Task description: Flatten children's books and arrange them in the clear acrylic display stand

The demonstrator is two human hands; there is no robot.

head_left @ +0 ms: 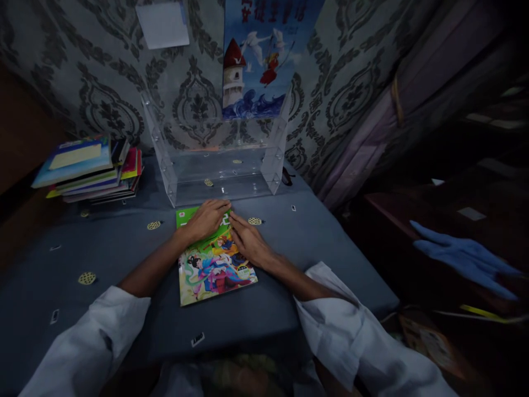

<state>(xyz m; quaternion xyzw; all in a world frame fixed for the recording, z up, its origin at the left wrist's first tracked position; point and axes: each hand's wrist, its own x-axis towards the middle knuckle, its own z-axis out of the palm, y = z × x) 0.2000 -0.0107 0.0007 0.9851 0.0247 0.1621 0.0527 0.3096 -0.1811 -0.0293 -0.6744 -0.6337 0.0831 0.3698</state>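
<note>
A green picture book [219,270] lies flat on the dark grey tablecloth, its cover showing colourful cartoon figures. My left hand [206,219] rests flat across the top of the cover, fingers stretched to the right. Over the book's upper right edge lies my right hand [249,238], its fingers extended and pointing up and left. The fingertips of both hands come close together near the top right corner. Part of the cover's title is hidden under them. Just behind the book stands a clear acrylic rack [223,165] with stepped shelves.
At the left is a stack of books [91,168]. A blue picture book [264,66] stands upright at the rack's back, and a white card [163,25] is at upper left. Right of the table lie blue gloves [463,256] on a dark red surface. A curtain [372,132] hangs at right.
</note>
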